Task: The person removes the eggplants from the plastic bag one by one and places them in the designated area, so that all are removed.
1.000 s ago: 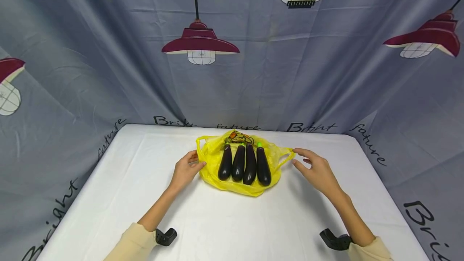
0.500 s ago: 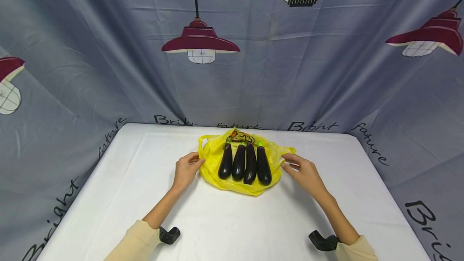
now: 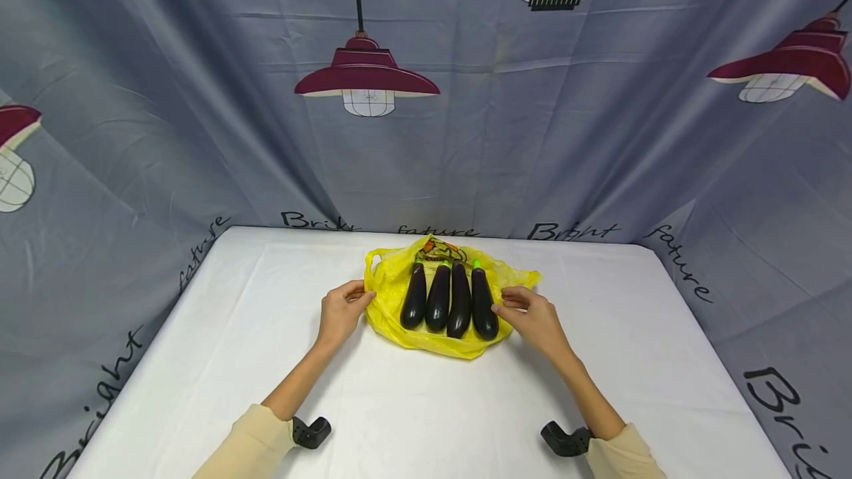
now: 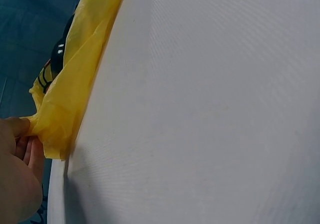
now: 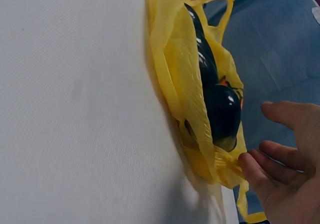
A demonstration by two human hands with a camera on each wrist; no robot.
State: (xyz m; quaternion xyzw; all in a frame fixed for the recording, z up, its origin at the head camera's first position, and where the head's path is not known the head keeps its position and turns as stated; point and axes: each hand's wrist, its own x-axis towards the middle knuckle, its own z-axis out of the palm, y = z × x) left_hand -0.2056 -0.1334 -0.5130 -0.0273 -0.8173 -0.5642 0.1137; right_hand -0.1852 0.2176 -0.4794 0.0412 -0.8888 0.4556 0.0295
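A yellow plastic bag [image 3: 387,322] lies spread near the table's far edge, with several dark purple eggplants [image 3: 438,301] side by side in it. My left hand [image 3: 341,316] pinches the bag's left edge between thumb and fingers; the left wrist view shows the plastic [image 4: 82,63] drawn into the grip. Over the bag's right side is my right hand [image 3: 538,325], its thumb near the rightmost eggplant [image 3: 484,305]. In the right wrist view that hand [image 5: 292,171] has thumb and fingers apart, with fingertips close to the plastic beside the nearest eggplant [image 5: 221,111].
A white cloth covers the table [image 3: 426,420]. Behind it hangs a grey-blue curtain [image 3: 466,168] printed with lamps and lettering. The bag's handle loop [image 5: 225,16] stands up at its far left end. Black wrist cameras [image 3: 311,433] are worn below both hands.
My right hand has moved left, from the bag's right handle to beside the rightmost eggplant. The right handle has dropped inward. My left hand keeps its hold with hardly any movement.
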